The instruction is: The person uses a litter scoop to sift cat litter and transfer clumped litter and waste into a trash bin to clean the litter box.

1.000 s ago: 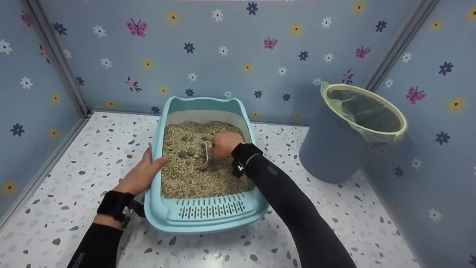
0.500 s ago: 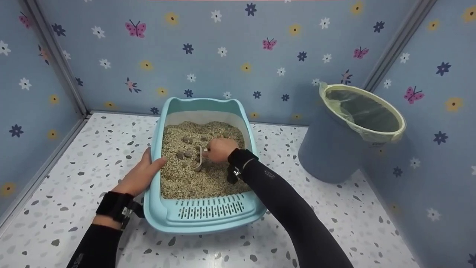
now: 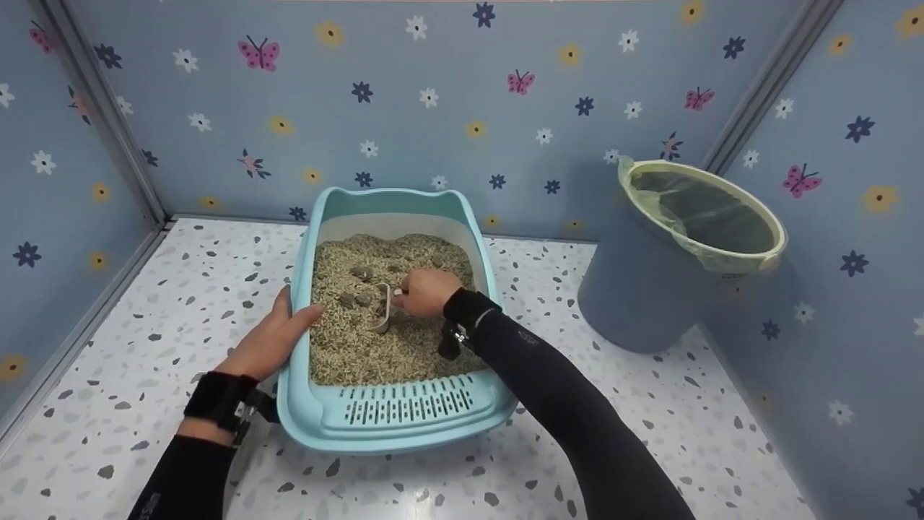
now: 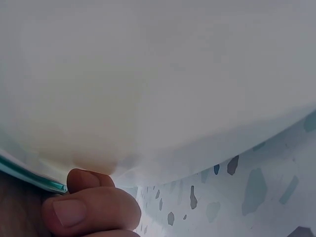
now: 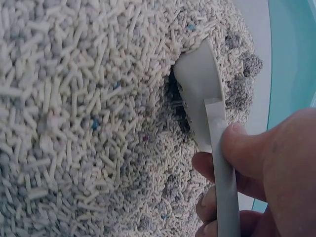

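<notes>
Nearest the viewer, the slotted front ledge of the light blue plastic litter tray (image 3: pixel 404 422) sits on the white speckled terrazzo floor (image 3: pixel 108 404), and the left hand (image 3: pixel 271 341) lies against the tray's left rim, palm on the outer wall, thumb hooked over the edge toward the litter; the left wrist view shows its fingertips (image 4: pixel 91 210) curled under the pale rim, so this hand grips the tray and steadies it. A little farther in, the right hand (image 3: pixel 426 290) is closed round the flat handle of a small grey-white plastic litter scoop (image 5: pixel 200 94), thumb pressed on top and fingers wrapped beneath. The scoop's bowl is dug into the beige pellet litter (image 3: pixel 361 347) near the middle of the tray, its leading edge buried and tilted toward the left side. Just beyond and left of the bowl lie several dark grey clumps (image 3: pixel 359 285), on the surface and touching the pellets around them; whether any clump is already in the bowl I cannot tell. The step in hand looks like the digging stroke of scooping out the clumps. The next move seems to call for pushing the bowl under the nearest clumps and lifting it level, so that loose pellets fall through and the clumps stay put. Farthest off, to the right and well apart from the tray, stands a blue-grey round bin with a pale green liner (image 3: pixel 693 245), open-mouthed against the flowered blue wall (image 3: pixel 433 108).
</notes>
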Available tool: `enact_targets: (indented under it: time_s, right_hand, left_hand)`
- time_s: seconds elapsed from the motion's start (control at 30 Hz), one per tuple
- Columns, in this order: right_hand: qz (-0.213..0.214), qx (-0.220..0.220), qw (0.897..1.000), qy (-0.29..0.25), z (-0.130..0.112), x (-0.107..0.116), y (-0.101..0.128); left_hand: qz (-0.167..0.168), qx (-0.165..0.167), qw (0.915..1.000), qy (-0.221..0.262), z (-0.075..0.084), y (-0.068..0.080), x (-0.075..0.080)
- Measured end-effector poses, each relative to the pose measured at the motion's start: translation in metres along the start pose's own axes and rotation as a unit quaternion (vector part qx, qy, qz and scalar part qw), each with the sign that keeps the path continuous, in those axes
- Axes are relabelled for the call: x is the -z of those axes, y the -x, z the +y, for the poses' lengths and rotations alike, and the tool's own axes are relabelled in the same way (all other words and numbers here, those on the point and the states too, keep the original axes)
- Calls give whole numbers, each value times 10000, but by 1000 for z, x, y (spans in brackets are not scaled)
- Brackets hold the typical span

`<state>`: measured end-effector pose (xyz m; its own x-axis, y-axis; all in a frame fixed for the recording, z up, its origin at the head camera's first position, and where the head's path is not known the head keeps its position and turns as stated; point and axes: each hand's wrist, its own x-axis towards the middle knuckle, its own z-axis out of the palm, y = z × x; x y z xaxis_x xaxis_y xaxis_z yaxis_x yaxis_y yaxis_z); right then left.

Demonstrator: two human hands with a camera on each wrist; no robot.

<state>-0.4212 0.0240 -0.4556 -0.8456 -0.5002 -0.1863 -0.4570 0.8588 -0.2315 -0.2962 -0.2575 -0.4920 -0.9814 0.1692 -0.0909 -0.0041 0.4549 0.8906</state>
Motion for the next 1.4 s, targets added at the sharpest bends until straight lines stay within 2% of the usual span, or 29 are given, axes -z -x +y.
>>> enact_targets:
  time_s: [0.43,0.7,1.17,1.4]
  right_hand:
    - [137,85,9998,-133,-1,-3,4]
    - [84,216,9997,-112,-3,-3,5]
    - [206,296,9989,-289,-6,-7,3]
    - [103,228,9989,-399,-6,-7,3]
  left_hand:
    - [23,-9,10000,-81,-1,0,-1]
    - [-28,-54,9999,89,-1,1,-1]
    - [10,-56,10000,64,-2,-1,-1]
    - [13,-33,10000,44,-4,-2,-1]
